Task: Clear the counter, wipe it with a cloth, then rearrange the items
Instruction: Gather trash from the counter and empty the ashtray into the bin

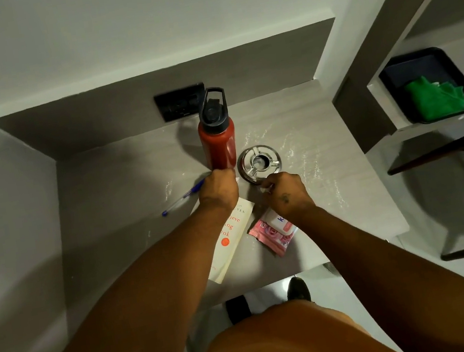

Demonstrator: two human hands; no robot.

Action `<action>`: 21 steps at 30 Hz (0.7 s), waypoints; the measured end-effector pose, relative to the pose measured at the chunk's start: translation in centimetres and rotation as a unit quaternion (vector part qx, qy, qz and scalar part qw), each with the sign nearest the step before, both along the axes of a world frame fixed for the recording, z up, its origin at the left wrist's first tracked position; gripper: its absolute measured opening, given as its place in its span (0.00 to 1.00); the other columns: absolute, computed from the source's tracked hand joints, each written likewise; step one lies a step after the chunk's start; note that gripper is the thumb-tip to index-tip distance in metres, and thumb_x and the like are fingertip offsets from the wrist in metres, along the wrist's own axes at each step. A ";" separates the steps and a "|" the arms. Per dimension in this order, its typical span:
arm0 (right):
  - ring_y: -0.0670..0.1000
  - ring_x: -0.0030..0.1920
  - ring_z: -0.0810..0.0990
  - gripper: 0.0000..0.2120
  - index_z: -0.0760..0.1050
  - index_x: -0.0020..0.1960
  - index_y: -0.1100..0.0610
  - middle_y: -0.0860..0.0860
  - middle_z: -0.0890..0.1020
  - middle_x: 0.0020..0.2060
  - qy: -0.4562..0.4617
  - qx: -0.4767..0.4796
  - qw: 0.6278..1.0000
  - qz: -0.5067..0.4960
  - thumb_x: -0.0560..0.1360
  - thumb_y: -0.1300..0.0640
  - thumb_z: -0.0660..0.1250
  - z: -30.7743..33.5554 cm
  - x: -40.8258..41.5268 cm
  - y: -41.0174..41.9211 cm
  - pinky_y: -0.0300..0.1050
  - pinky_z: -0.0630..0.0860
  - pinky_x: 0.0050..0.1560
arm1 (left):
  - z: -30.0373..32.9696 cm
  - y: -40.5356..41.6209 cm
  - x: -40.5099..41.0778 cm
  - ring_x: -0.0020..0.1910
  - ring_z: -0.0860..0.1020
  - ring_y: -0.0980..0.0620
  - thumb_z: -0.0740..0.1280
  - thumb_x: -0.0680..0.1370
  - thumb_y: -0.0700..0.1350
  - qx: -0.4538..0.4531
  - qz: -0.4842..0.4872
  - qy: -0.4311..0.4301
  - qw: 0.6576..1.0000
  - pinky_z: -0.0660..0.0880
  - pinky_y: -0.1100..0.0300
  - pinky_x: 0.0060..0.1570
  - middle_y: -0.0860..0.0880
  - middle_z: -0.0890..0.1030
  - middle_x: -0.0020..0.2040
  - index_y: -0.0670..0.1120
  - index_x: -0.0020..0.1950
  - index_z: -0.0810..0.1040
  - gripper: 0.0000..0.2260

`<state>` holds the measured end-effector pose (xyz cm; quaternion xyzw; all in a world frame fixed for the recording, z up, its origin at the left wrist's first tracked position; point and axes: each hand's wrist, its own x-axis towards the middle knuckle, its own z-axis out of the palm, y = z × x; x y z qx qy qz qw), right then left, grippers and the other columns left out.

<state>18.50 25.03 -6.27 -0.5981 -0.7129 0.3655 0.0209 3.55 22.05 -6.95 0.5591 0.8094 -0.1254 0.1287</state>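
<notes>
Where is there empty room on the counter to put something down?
Left of the pen, the counter is bare to the wall. It is crowded in the middle: red bottle, ashtray, book, pink packet and both hands.

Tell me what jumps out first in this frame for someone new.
The red water bottle stands upright mid-counter, with the left hand at its base. Just right of it sits a shiny metal ashtray, the right hand pinching something small and pale at its near edge. A bright green cloth lies in a dark tray on the right-hand shelf.
</notes>
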 end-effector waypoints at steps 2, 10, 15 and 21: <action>0.53 0.46 0.81 0.10 0.83 0.55 0.55 0.55 0.85 0.52 0.006 0.005 1.000 -0.010 0.74 0.59 0.70 0.2 0.1 -0.1 0.40 0.75 0.50 | 0.0 -0.4 0.1 0.47 0.82 0.40 0.68 0.75 0.38 0.025 0.011 -0.021 0.999 0.79 0.48 0.47 0.39 0.82 0.50 0.43 0.56 0.77 0.10; 0.55 0.46 0.83 0.09 0.83 0.53 0.57 0.55 0.85 0.48 0.070 0.025 0.991 -0.110 0.73 0.58 0.71 1.2 4.2 0.2 0.43 0.79 0.50 | 2.2 -0.5 5.0 0.48 0.82 0.43 0.67 0.77 0.41 0.166 -0.007 -0.143 0.976 0.79 0.51 0.45 0.43 0.83 0.50 0.46 0.58 0.79 0.10; 0.53 0.46 0.83 0.09 0.82 0.53 0.57 0.53 0.85 0.46 0.076 0.031 0.984 -0.158 0.73 0.58 0.72 0.4 12.6 0.6 0.41 0.78 0.51 | 2.5 0.0 12.9 0.50 0.82 0.41 0.66 0.78 0.45 0.185 -0.047 -0.184 0.964 0.78 0.53 0.48 0.43 0.83 0.52 0.48 0.58 0.80 0.10; 0.49 0.42 0.81 0.03 0.82 0.47 0.53 0.49 0.84 0.41 0.082 0.026 0.984 -0.156 0.73 0.55 0.72 -1.2 24.6 0.3 0.37 0.73 0.46 | 1.2 0.4 25.4 0.51 0.82 0.44 0.65 0.78 0.46 0.163 -0.060 -0.214 0.961 0.79 0.49 0.53 0.46 0.83 0.51 0.50 0.57 0.79 0.09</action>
